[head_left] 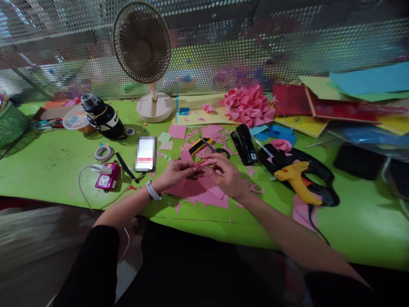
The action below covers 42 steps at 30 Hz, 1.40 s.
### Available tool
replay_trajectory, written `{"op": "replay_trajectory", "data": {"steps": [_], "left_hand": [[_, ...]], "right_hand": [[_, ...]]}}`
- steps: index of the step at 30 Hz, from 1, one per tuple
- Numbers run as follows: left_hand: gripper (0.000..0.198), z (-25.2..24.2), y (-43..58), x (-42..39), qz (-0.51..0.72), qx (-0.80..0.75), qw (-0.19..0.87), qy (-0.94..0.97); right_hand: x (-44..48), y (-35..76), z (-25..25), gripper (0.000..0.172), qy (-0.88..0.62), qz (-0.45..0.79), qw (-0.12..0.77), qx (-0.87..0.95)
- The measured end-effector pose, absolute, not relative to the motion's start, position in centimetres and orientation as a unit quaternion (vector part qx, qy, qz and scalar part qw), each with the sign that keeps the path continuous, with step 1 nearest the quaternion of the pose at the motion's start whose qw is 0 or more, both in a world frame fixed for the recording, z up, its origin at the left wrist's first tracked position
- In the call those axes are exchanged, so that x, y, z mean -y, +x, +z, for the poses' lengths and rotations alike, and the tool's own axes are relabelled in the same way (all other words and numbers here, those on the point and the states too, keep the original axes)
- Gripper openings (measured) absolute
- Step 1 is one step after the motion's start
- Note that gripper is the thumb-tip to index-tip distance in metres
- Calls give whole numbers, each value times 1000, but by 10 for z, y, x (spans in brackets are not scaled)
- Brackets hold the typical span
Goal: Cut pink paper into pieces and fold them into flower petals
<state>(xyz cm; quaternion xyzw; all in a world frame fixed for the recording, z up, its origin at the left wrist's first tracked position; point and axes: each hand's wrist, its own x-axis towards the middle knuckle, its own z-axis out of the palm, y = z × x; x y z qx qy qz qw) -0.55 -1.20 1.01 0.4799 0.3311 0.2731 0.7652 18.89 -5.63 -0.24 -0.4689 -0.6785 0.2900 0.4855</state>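
Between my two hands is a small piece of pink paper point(200, 164), pinched at its left by my left hand point(179, 172) and at its right by my right hand point(225, 175). Both hands are closed, fingertips close together. Below them lies a larger pink paper sheet point(194, 192) on the green table. Just beyond the fingers are scissors point(209, 145) with dark handles, a yellow and black cutter point(200, 146) and many pink scraps. A black stapler point(245, 145) stands to the right of these. My fingers partly hide the held piece.
A yellow glue gun point(298, 179) rests on a black stand at right. A pile of folded pink paper pieces point(247, 104) sits at the back. Toward the left are a phone point(145, 154), a black bottle point(104, 117), a fan point(153, 106), a tape roll point(103, 153) and a purple power adapter point(108, 177).
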Motion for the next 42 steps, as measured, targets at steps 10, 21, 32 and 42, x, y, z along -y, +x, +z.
{"op": "replay_trajectory", "data": {"steps": [10, 21, 32, 42], "left_hand": [[40, 12, -8, 13, 270, -305, 772, 489], [40, 8, -5, 13, 271, -327, 765, 484], [48, 9, -4, 13, 250, -343, 784, 453], [43, 15, -7, 14, 214, -337, 780, 482]], "right_hand": [[56, 189, 0, 15, -470, 304, 470, 682], [56, 187, 0, 14, -477, 289, 459, 692], [54, 189, -1, 33, -521, 381, 450, 618], [54, 186, 4, 36, -478, 362, 413, 685]]}}
